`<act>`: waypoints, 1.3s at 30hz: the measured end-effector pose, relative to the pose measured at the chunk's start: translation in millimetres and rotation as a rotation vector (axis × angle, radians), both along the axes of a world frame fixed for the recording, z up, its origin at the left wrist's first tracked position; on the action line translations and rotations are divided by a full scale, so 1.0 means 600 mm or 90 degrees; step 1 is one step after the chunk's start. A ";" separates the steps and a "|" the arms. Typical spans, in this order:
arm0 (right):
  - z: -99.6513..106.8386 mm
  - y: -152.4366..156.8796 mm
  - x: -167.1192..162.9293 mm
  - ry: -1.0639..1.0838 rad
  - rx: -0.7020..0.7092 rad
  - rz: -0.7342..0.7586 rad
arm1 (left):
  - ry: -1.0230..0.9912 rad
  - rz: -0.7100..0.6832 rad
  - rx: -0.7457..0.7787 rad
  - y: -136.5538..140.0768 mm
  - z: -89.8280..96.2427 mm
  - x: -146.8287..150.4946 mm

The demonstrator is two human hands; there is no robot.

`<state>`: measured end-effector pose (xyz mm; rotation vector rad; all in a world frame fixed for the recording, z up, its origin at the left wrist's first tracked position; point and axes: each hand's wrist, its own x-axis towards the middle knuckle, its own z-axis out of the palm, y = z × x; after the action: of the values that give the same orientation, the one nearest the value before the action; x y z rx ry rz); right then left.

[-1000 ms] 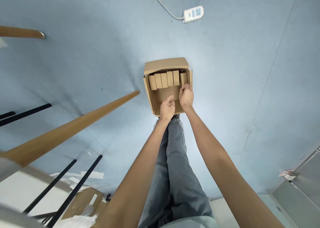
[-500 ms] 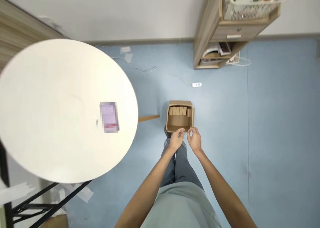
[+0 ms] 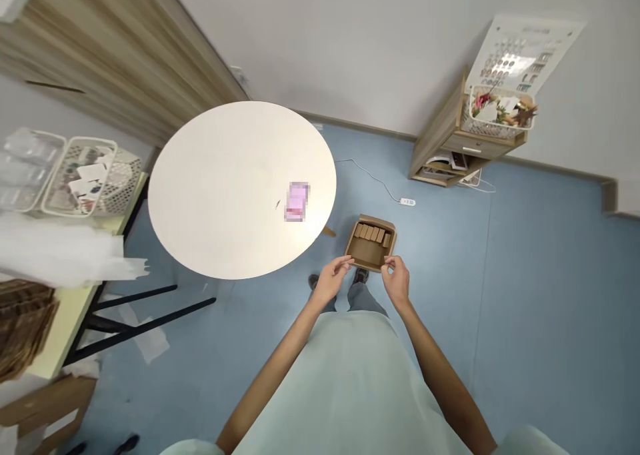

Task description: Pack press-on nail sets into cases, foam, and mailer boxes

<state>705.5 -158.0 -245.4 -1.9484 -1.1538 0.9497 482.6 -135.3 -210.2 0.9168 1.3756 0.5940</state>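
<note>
An open cardboard box rests on the floor by my feet, with several small brown cartons in a row along its far side. My left hand is over the box's near left corner, its fingers and thumb drawn close in a pinch. At the near right corner my right hand is curled in a similar pinch. Both overlap the near rim in view; whether they touch it I cannot tell. Anything between the fingertips is too small to make out.
A round white table stands to the left, bearing a blurred purple item. A white power strip with its cord lies beyond the box. A wooden cabinet carries a basket. More baskets sit far left.
My hands have moved apart, from close together at the box's near rim to its two near corners. The view has shifted, showing more of the left side and the wall.
</note>
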 end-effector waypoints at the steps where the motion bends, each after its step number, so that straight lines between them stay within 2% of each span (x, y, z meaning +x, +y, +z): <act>1: 0.017 0.001 -0.014 0.017 0.005 0.013 | -0.006 0.017 0.005 -0.009 0.011 -0.016; 5: 0.081 0.009 -0.089 0.060 0.037 0.075 | -0.029 0.091 0.025 -0.044 0.047 -0.085; 10: 0.142 0.017 -0.226 0.065 0.058 0.163 | -0.069 0.193 0.057 -0.094 0.079 -0.200; 15: 0.179 0.006 -0.389 0.045 0.086 0.238 | -0.100 0.301 0.079 -0.147 0.095 -0.342; 21: 0.210 -0.029 -0.582 0.040 0.076 0.306 | -0.124 0.405 0.118 -0.209 0.118 -0.509; 26: 0.220 -0.059 -0.719 0.052 0.050 0.392 | -0.129 0.511 0.125 -0.258 0.122 -0.614; 29: 0.216 -0.058 -0.784 0.058 0.034 0.447 | -0.134 0.563 0.118 -0.277 0.115 -0.663; 34: 0.202 -0.019 -0.882 0.069 0.033 0.514 | -0.127 0.636 0.130 -0.283 0.110 -0.753; 39: 0.177 0.037 -1.008 0.079 0.014 0.551 | -0.085 0.691 0.148 -0.267 0.118 -0.881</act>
<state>100.8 -135.5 -139.1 -1.3114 -1.9644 1.4389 -45.8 -295.8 -139.4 0.2131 1.6406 1.6208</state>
